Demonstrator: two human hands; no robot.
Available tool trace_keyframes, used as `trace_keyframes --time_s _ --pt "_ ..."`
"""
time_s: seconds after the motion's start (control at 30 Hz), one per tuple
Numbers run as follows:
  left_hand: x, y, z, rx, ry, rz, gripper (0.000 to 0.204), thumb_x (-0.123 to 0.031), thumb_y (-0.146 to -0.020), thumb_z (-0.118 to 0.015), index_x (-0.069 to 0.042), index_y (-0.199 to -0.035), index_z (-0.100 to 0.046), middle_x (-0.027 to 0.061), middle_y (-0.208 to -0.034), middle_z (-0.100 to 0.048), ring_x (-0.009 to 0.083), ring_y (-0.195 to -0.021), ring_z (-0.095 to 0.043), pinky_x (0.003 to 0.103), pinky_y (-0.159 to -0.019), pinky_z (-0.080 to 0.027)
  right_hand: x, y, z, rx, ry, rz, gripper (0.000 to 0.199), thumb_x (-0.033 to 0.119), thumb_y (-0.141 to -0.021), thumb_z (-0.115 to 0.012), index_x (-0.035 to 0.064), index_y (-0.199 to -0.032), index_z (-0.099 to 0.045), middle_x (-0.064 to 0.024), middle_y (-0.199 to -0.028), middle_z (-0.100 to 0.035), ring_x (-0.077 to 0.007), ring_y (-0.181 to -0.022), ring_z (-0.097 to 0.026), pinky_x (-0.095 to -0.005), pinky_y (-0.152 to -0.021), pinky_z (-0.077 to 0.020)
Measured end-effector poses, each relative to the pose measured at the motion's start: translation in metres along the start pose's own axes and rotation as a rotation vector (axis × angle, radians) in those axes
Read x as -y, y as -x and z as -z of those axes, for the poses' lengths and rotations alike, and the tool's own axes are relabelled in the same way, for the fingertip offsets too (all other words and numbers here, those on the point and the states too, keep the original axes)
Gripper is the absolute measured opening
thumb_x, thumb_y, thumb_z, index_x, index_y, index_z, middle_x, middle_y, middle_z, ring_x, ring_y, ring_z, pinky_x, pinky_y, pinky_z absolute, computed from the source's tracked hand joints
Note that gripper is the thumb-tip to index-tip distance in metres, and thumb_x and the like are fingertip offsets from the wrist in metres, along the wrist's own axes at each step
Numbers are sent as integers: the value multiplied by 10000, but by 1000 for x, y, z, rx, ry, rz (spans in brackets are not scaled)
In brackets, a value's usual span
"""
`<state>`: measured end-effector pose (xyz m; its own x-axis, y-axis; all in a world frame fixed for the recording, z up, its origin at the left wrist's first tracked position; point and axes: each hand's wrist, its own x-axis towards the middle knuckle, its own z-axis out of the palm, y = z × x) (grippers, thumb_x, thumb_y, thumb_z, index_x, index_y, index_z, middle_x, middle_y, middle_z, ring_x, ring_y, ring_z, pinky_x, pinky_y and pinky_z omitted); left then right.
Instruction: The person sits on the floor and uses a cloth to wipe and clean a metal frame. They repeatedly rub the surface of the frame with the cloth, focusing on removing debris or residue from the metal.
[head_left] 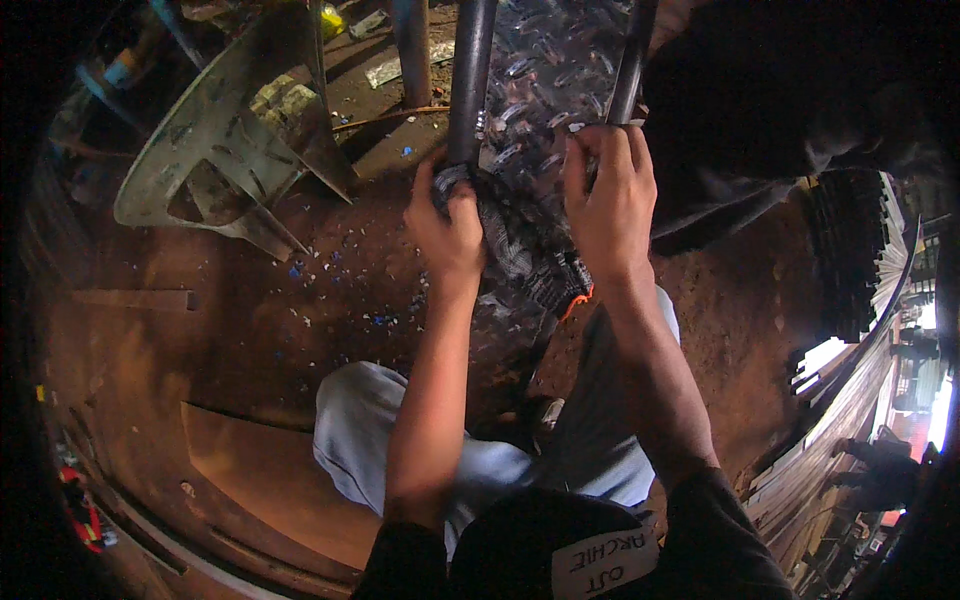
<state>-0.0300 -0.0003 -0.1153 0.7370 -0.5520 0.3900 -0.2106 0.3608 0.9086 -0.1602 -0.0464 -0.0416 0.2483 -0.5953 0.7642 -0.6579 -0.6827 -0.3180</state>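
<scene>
My left hand (pixel 447 222) is closed around a dark grey knitted work glove (pixel 515 235), bunched at the lower end of a thick dark metal pipe (pixel 470 80). The glove hangs toward my knees and shows an orange hem. To its right, my right hand (pixel 612 195) is closed at the near end of a second, thinner dark pipe (pixel 630 70), its fingertips partly hidden behind the knuckles. Between the two pipes lies a worn tread-pattern metal plate (pixel 535 70).
A pale plastic stool (pixel 190 150) lies on its side at the left, near a rusty post (pixel 411 55). Blue and white scraps (pixel 380 320) litter the brown floor. A flat brown sheet (pixel 270 470) lies lower left. Dark cloth (pixel 770 130) fills the upper right; long stacked strips (pixel 850 400) line the right.
</scene>
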Motion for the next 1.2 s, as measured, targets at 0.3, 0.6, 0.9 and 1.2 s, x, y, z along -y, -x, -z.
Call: trace_keyframes --time_s 0.3,0.6,0.9,1.2 --pt "-5 3 2 53 44 115 382 -117 -786 -502 77 -1107 -575 71 -928 -618 136 -832 -544 262 -764 -432 -3 2 0 -4 -61 -75 141 35 -817 -634 13 -922 -542 -163 -850 -556 -358 -755 -578 -426 -658 -479" --pt "-6 0 0 10 50 44 369 -131 -762 -531 97 -1052 -556 120 -706 -589 166 -654 -558 315 -616 -457 -8 5 12 16 -179 -88 210 53 -787 -684 42 -982 -607 -131 -913 -586 -304 -788 -604 -371 -674 -495" --pt "-5 4 3 84 89 154 389 -124 -794 -508 102 -1107 -550 63 -906 -592 135 -803 -520 265 -736 -421 0 5 -9 -209 -51 -33 242 87 -723 -764 55 -941 -663 -67 -841 -602 -182 -715 -592 -290 -659 -488" --pt "-3 2 -1 -4 36 42 381 -136 -758 -518 58 -1080 -580 120 -742 -605 168 -656 -554 315 -629 -457 12 0 -11 -138 13 -182 130 89 -744 -704 38 -831 -622 -103 -793 -610 -258 -712 -589 -354 -656 -473"
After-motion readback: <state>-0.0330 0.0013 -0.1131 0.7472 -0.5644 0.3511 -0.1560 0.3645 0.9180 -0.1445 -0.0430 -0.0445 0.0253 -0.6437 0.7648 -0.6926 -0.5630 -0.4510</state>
